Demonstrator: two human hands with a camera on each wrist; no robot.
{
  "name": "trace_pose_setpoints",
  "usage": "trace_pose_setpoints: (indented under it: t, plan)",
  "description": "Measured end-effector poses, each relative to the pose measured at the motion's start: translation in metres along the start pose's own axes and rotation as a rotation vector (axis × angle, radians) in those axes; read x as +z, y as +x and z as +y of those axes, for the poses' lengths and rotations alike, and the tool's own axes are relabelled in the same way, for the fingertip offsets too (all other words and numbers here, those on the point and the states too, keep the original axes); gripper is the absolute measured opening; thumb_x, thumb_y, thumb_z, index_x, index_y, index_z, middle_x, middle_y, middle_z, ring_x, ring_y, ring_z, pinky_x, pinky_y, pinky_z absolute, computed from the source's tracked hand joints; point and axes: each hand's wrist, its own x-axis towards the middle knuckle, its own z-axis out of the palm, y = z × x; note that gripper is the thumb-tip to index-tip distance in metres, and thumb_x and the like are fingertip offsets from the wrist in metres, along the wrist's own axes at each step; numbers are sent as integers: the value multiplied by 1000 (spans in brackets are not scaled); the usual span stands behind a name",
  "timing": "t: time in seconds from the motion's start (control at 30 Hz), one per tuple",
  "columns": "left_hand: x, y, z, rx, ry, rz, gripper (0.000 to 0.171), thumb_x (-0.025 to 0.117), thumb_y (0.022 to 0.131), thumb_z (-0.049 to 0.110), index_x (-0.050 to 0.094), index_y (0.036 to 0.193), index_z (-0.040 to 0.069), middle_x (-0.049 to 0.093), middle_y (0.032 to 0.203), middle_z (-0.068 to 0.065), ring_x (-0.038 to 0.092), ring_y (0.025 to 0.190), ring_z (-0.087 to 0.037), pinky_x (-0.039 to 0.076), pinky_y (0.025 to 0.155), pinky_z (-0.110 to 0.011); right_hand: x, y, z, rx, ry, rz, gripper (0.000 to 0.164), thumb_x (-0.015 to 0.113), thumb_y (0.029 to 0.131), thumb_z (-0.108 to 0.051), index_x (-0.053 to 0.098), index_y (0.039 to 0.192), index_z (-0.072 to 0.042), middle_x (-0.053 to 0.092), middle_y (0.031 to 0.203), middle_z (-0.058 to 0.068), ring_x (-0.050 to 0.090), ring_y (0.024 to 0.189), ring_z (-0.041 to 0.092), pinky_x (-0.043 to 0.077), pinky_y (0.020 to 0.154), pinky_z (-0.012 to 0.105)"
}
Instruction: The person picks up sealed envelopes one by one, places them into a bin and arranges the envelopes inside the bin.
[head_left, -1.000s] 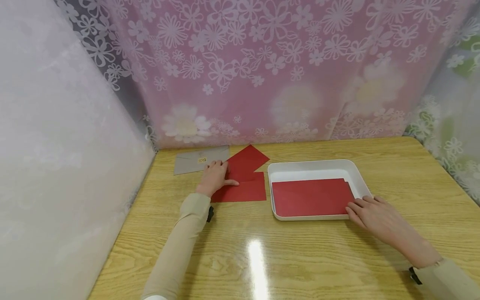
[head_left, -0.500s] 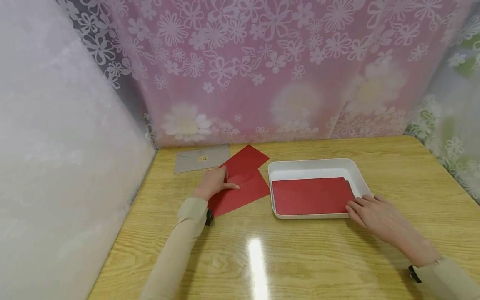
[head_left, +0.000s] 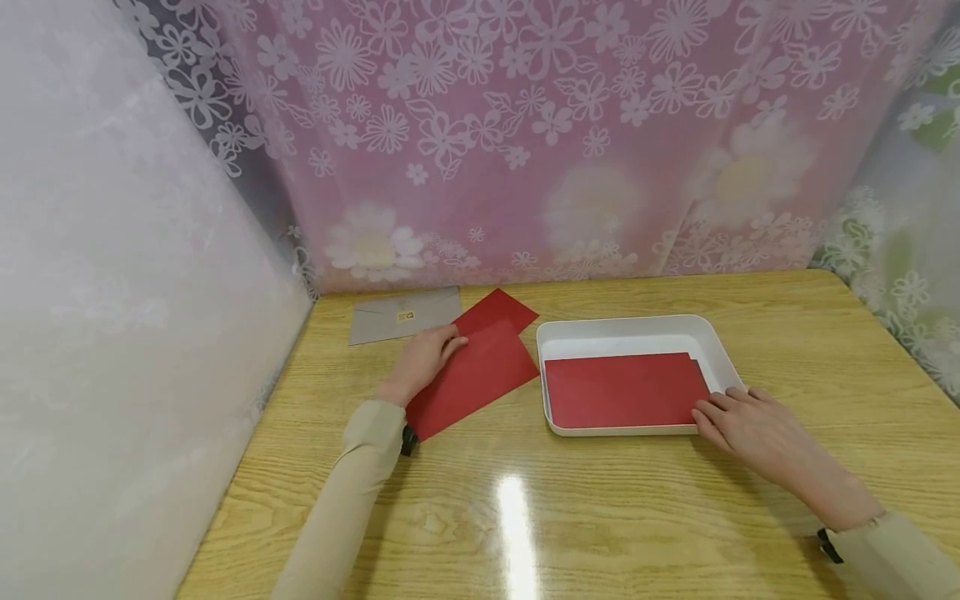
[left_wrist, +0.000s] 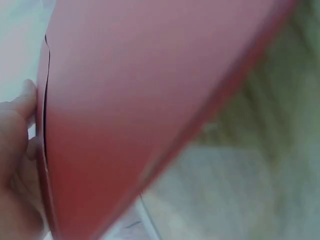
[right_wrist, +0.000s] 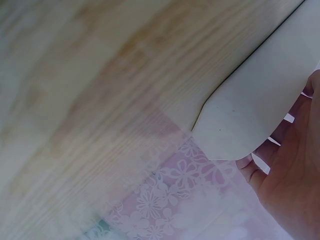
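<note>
My left hand (head_left: 422, 360) pinches a red envelope (head_left: 480, 379) by its upper left edge and holds it tilted. The left wrist view has the same red envelope (left_wrist: 115, 110) filling most of the frame, my fingers on its edge at the left. Partly covered by it, another red envelope (head_left: 501, 310) lies on the table behind. A grey envelope (head_left: 405, 317) with a small gold sticker lies left of that one. My right hand (head_left: 761, 437) grips the front right corner of a white tray (head_left: 622, 331), fingers over the rim (right_wrist: 250, 112). Red envelopes (head_left: 622, 390) lie stacked in the tray.
All of this stands on a wood-grain table (head_left: 600, 517). A pink flowered curtain (head_left: 525, 150) hangs along the table's back edge, and a whitish sheet (head_left: 135, 292) borders the left side.
The front red envelope has turned and come up off the table in my left hand, shifting slightly toward me and left. My right hand has stayed on the tray.
</note>
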Motion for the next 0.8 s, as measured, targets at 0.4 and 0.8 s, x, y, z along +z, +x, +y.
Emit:
trace_pose_setpoints:
  t: [0.4,0.8]
  plan:
    - [-33,6,26,141,241,242,31,59,103,35,55,83,11,50,60,2,46,52,-15,33,68,-35,1,0,0,11,0,-16,87,-10,107,-33,72,102,-3,69,97,11,61,83,32,52,68,46]
    - [-60,17,56,199,306,337,28,58,103,38,64,93,12,66,78,0,60,70,-18,30,67,-32,1,-1,2,-7,-19,-10,86,-11,106,-31,71,101,-5,68,95,8,60,82,30,51,66,44]
